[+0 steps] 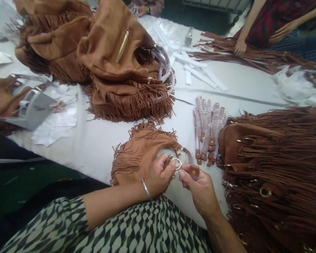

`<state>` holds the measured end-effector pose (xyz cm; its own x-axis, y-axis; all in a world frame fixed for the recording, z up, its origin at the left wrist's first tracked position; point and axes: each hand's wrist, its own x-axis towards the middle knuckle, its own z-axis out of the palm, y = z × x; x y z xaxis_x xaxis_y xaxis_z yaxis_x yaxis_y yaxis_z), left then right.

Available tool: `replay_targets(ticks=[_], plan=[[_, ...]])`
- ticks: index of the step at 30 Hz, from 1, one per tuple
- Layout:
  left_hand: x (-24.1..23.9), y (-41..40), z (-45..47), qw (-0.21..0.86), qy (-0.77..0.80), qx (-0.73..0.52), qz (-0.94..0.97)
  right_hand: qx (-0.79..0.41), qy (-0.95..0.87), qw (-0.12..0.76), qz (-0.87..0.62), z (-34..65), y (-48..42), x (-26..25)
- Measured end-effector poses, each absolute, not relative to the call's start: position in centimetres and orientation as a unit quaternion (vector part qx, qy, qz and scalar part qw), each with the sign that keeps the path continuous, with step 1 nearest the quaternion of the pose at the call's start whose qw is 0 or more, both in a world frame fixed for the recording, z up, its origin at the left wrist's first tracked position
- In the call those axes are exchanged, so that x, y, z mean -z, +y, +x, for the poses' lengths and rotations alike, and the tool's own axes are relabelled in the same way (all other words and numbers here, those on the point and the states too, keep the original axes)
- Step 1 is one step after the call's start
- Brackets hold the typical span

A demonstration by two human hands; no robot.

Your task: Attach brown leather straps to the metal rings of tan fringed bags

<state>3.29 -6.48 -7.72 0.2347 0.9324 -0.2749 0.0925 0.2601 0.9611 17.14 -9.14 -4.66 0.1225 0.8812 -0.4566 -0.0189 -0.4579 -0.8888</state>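
Observation:
A brown suede handbag with fringe [143,144] lies on the table right before me. My left hand [162,174] rests over its lower edge and pinches a gold metal ring [177,164] at the bag's side. Close beside it, my right hand [198,186] is closed on the end of a brown leather strap [194,171], whose tab carries a gold stud. The strap end is near the ring; whether it passes through cannot be made out. Part of the strap is hidden by my fingers.
Several plastic-wrapped straps [206,130] lie right of the bag. Finished-looking fringed bags are heaped at the back left [116,77] and on the right [276,158]. A tape dispenser [33,109] stands at left. Across the table, a person's hand [240,47] touches brown strips [218,45].

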Motion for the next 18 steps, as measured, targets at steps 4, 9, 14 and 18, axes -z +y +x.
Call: replay_targets(ticks=[4,9,14,18], plan=[[7.6,-6.2,3.9,0.546,0.535,-0.343,0.546,-0.563,-0.338,0.411,-0.632,16.6,-8.5,4.7],[7.5,-5.9,4.2,0.584,0.523,-0.346,0.516,-0.584,-0.344,0.396,-0.62,17.2,-7.9,4.6],[7.9,-4.2,3.4,0.806,0.387,-0.265,0.361,-0.584,-0.433,0.334,-0.599,19.5,-7.3,4.6],[8.1,-2.6,2.3,0.911,0.282,-0.108,0.279,-0.566,-0.514,0.312,-0.564,20.3,-6.7,4.1]])
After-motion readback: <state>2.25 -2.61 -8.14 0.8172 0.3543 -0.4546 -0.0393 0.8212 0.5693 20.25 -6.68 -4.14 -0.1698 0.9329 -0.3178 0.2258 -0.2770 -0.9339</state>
